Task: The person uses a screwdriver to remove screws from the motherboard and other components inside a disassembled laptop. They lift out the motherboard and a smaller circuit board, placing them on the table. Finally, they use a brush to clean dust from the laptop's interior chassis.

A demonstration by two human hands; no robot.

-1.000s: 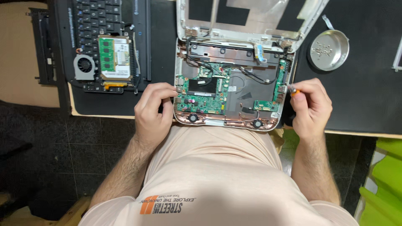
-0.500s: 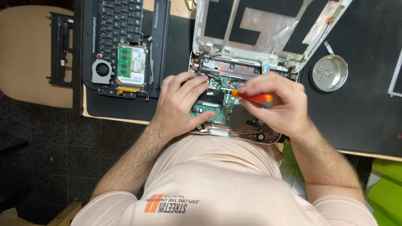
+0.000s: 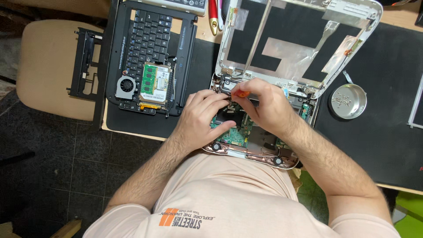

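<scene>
Two hands over one opened laptop base [image 3: 246, 147] at near edge of bench [image 3: 387, 145], white lid [image 3: 304, 39] w/ panel removed tilted back behind. Right hand [image 3: 264, 105] closed in grip round one orange-handled screwdriver [image 3: 241, 93], tip down near hinge area at base's upper left. Left hand [image 3: 202, 117] flat on green motherboard [image 3: 235, 134], fingers bent, touching board just beside right hand; nothing seen clasped in it, grip not clear. To left: one black keyboard tray [image 3: 152, 53] carrying one fan [image 3: 126, 86] and one green memory card [image 3: 155, 83]. To right: one round metal dish [image 3: 348, 101] w/ several small screws, count too small to tell. One tan chair seat [image 3: 48, 61] at far left.
</scene>
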